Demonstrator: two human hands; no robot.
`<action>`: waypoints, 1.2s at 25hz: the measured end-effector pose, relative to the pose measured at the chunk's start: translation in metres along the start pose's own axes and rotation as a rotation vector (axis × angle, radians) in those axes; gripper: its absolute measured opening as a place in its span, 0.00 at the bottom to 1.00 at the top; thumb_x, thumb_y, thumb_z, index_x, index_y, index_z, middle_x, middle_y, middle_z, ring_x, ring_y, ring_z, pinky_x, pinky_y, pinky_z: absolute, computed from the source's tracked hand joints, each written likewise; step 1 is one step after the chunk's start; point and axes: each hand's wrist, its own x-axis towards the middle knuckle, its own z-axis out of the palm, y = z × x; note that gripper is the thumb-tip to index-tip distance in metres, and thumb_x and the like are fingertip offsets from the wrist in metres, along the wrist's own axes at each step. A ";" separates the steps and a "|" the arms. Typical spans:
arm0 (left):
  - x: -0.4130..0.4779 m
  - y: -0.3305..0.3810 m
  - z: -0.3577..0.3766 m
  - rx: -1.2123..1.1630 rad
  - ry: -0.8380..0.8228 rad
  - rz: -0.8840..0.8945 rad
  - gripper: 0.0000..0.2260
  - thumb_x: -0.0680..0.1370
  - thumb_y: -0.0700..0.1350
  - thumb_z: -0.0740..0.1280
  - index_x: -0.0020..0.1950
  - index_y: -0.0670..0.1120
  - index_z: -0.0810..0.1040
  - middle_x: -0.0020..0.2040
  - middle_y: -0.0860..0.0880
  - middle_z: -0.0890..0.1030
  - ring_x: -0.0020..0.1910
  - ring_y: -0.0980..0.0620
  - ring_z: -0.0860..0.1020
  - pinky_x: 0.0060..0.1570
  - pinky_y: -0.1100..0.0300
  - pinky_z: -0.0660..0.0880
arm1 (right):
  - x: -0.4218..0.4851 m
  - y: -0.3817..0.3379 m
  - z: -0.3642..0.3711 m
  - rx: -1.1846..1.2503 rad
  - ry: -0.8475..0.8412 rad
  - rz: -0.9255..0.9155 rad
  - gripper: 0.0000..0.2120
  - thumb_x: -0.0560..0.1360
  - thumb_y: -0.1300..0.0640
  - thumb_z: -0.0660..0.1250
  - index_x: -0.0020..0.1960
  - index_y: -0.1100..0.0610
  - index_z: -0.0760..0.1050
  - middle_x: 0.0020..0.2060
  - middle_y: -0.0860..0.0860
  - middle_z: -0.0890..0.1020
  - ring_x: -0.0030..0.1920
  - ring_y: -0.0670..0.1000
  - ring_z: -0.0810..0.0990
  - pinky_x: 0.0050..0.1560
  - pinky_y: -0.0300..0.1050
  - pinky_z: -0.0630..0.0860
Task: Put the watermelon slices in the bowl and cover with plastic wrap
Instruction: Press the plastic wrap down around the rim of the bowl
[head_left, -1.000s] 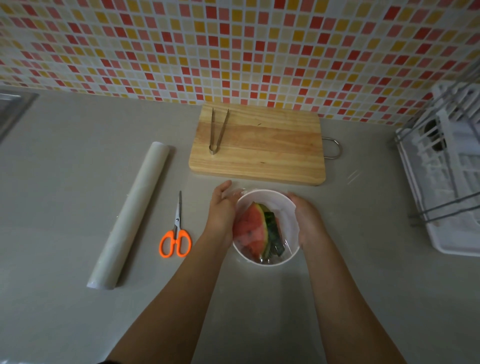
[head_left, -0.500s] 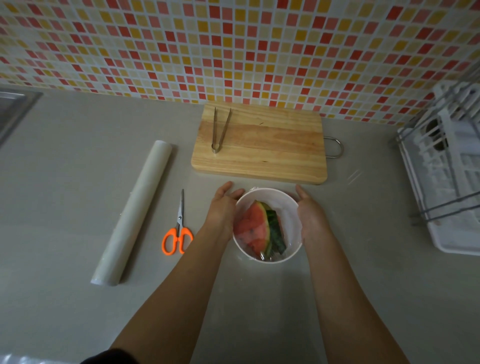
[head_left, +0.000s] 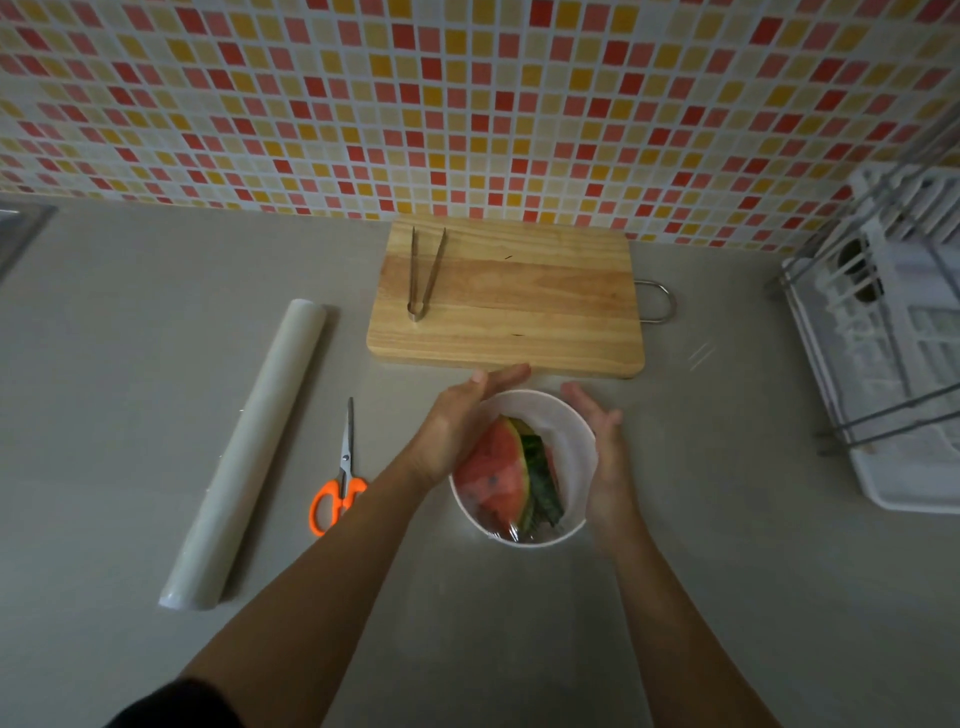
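A white bowl (head_left: 574, 431) stands on the grey counter just in front of the cutting board. Inside it stand watermelon slices (head_left: 498, 475), red flesh to the left and green rind to the right. Clear plastic wrap (head_left: 511, 530) lies stretched over the bowl, with glints near the front rim. My left hand (head_left: 457, 426) rests flat against the bowl's left rim, fingers straight and pointing toward the board. My right hand (head_left: 605, 457) is against the right side, fingers spread and slightly blurred. Neither hand holds anything.
A roll of plastic wrap (head_left: 249, 452) lies at the left, with orange-handled scissors (head_left: 340, 483) beside it. A wooden cutting board (head_left: 519, 296) with metal tongs (head_left: 423, 273) sits behind the bowl. A white dish rack (head_left: 893, 338) stands at the right, a sink edge (head_left: 21, 228) far left.
Both hands have slid up from the bowl's sides toward its rim and far edge; the left fingers now stretch over the far left rim. The bowl has stayed in place.
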 end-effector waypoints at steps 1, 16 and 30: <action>0.003 -0.001 0.002 -0.037 -0.016 -0.041 0.23 0.81 0.55 0.50 0.66 0.44 0.73 0.61 0.50 0.79 0.58 0.58 0.79 0.55 0.66 0.76 | 0.002 0.000 0.001 0.084 -0.042 0.041 0.40 0.65 0.27 0.59 0.64 0.56 0.71 0.51 0.53 0.81 0.56 0.46 0.79 0.56 0.42 0.76; -0.009 0.005 -0.014 0.268 0.208 -0.132 0.44 0.72 0.70 0.34 0.75 0.47 0.66 0.74 0.44 0.69 0.74 0.46 0.65 0.75 0.48 0.58 | 0.005 -0.019 -0.013 -0.600 0.172 0.018 0.42 0.65 0.24 0.37 0.56 0.47 0.76 0.57 0.48 0.79 0.56 0.42 0.73 0.56 0.39 0.68; -0.039 -0.031 0.037 -0.189 0.644 -0.049 0.29 0.84 0.54 0.42 0.58 0.41 0.79 0.54 0.42 0.83 0.53 0.48 0.81 0.57 0.54 0.77 | 0.001 0.000 0.003 0.017 0.207 0.188 0.37 0.75 0.34 0.35 0.51 0.52 0.78 0.45 0.50 0.85 0.49 0.47 0.82 0.52 0.39 0.77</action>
